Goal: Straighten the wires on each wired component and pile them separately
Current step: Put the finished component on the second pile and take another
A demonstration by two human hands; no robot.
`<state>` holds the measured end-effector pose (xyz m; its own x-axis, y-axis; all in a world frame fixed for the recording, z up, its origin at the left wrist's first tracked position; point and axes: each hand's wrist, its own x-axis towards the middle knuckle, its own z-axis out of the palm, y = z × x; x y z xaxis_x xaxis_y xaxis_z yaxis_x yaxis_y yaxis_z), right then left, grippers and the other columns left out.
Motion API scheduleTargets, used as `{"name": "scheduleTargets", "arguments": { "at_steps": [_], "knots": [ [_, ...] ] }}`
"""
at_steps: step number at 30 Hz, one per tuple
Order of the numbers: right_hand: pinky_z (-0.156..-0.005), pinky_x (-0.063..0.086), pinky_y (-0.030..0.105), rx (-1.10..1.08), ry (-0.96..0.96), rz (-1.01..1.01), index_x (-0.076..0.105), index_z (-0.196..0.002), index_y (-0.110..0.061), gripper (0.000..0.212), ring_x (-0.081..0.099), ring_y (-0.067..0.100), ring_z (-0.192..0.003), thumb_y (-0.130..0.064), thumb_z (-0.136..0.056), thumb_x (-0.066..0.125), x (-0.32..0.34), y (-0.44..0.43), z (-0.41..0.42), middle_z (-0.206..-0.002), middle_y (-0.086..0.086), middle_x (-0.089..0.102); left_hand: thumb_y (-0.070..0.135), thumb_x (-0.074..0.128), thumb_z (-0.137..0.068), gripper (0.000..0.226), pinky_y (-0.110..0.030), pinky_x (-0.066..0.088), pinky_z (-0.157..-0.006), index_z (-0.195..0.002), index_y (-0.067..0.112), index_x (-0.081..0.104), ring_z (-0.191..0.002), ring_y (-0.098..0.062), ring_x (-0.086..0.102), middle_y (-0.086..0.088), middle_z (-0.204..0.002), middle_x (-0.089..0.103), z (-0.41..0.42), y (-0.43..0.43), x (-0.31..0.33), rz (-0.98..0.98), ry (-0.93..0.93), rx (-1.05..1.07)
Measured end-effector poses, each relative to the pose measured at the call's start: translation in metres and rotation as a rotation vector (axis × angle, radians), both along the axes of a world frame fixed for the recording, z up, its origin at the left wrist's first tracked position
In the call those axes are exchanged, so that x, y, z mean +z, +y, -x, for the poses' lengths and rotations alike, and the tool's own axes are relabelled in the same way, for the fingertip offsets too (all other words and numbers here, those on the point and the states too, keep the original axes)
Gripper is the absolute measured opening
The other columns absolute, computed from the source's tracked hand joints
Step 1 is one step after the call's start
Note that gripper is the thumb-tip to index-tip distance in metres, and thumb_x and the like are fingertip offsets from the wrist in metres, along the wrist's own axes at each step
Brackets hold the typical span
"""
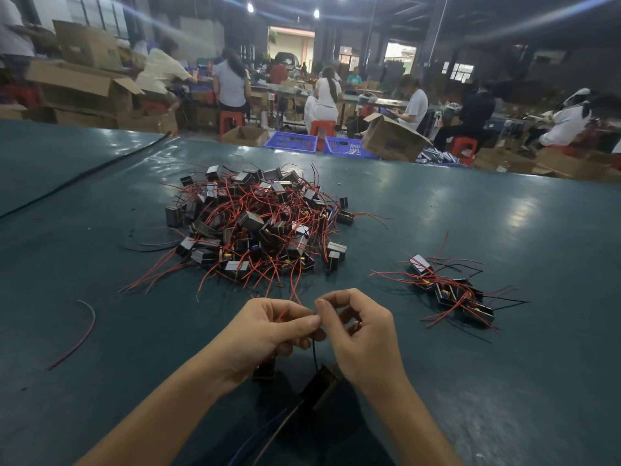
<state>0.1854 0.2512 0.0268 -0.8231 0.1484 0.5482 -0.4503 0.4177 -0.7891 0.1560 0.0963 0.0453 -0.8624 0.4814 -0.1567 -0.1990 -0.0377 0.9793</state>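
I see my left hand and right hand meet fingertip to fingertip, both curled and pinching the wires of one component that hangs just below them, near the tangled heap and the small pile.

We count two piles of wired components on the tabletop: a big pile far in the middle, too tangled to number, and a small pile on the right, of about four. One loose red wire lies near left. Two hands show, a left hand and a right hand, with one held component. Two blue crates stand far off: a left crate and a right crate.
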Motion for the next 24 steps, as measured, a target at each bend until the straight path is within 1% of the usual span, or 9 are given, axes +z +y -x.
{"name": "scheduleTargets", "arguments": {
  "at_steps": [2,5,8,10,13,16,18,22,24],
  "knots": [
    [-0.055,0.043,0.010,0.009,-0.080,0.093,0.067,-0.074,-0.027,0.020,0.061,0.000,-0.058,-0.012,-0.088,0.070,0.001,0.001,0.000,-0.067,-0.016,0.068,0.031,0.080,-0.060,0.041,-0.013,0.041,-0.047,-0.088,0.003,0.074,-0.061,-0.006,0.060,-0.011,-0.080,0.073,0.001,-0.001,-0.001,-0.007,0.014,0.019],
    [-0.056,0.046,0.016,0.035,-0.215,0.183,0.070,-0.072,-0.022,0.018,0.058,0.002,-0.057,-0.012,-0.087,0.070,0.003,0.003,0.002,-0.063,-0.008,0.068,0.034,0.083,-0.054,0.037,-0.012,0.040,-0.045,-0.080,0.009,0.077,-0.060,-0.007,0.061,-0.012,-0.080,0.074,0.002,-0.001,-0.002,-0.001,0.014,0.041],
    [-0.054,0.045,0.018,0.085,-0.314,0.250,0.070,-0.071,-0.019,0.018,0.055,0.004,-0.053,-0.012,-0.088,0.069,0.004,0.006,0.003,-0.061,-0.005,0.068,0.037,0.081,-0.055,0.036,-0.012,0.040,-0.046,-0.081,0.013,0.078,-0.059,-0.005,0.061,-0.010,-0.080,0.075,0.003,-0.002,-0.002,0.020,0.028,0.028],
    [-0.053,0.045,0.020,0.100,-0.343,0.255,0.070,-0.071,-0.019,0.018,0.054,0.005,-0.053,-0.013,-0.088,0.069,0.005,0.007,0.003,-0.062,-0.003,0.067,0.035,0.080,-0.058,0.035,-0.012,0.040,-0.046,-0.083,0.010,0.078,-0.059,-0.005,0.060,-0.010,-0.080,0.074,0.003,-0.003,-0.002,0.013,0.033,0.021],
    [-0.053,0.044,0.022,0.096,-0.258,0.166,0.069,-0.073,-0.023,0.019,0.052,0.006,-0.054,-0.014,-0.090,0.067,0.003,0.008,0.001,-0.062,-0.007,0.065,0.031,0.079,-0.061,0.032,-0.012,0.039,-0.045,-0.081,0.007,0.077,-0.057,-0.006,0.059,-0.011,-0.078,0.073,0.005,-0.003,-0.001,0.005,0.032,0.031],
    [-0.053,0.038,0.011,0.077,-0.096,0.002,0.067,-0.082,-0.024,0.012,0.054,0.002,-0.054,-0.016,-0.090,0.066,0.002,0.006,-0.001,-0.066,-0.018,0.063,0.030,0.078,-0.059,0.029,-0.012,0.038,-0.044,-0.077,0.007,0.076,-0.056,-0.007,0.059,-0.010,-0.075,0.072,0.004,-0.004,0.001,-0.004,0.030,0.036],
    [-0.054,0.039,0.010,0.098,-0.046,-0.054,0.067,-0.085,-0.023,0.006,0.057,0.003,-0.056,-0.020,-0.089,0.064,0.001,0.005,-0.002,-0.070,-0.017,0.066,0.026,0.077,-0.061,0.026,-0.012,0.038,-0.044,-0.078,0.007,0.076,-0.055,-0.006,0.058,-0.010,-0.074,0.072,0.004,-0.004,0.002,-0.007,0.029,0.025],
    [-0.053,0.036,0.011,0.055,-0.090,-0.108,0.064,-0.078,-0.034,0.016,0.055,0.005,-0.057,-0.023,-0.089,0.066,-0.002,0.009,-0.001,-0.069,-0.020,0.063,0.026,0.077,-0.062,0.024,-0.012,0.039,-0.046,-0.078,0.008,0.076,-0.057,-0.007,0.060,-0.010,-0.075,0.073,0.003,-0.005,0.002,0.044,0.060,0.033],
    [-0.052,0.036,0.011,0.042,-0.134,-0.113,0.063,-0.076,-0.035,0.019,0.053,0.004,-0.055,-0.023,-0.090,0.067,-0.005,0.010,0.000,-0.065,-0.021,0.061,0.024,0.077,-0.067,0.017,-0.012,0.040,-0.048,-0.078,0.010,0.076,-0.059,-0.006,0.061,-0.010,-0.076,0.074,0.003,-0.006,0.002,0.093,0.110,0.028]
  ]
}}
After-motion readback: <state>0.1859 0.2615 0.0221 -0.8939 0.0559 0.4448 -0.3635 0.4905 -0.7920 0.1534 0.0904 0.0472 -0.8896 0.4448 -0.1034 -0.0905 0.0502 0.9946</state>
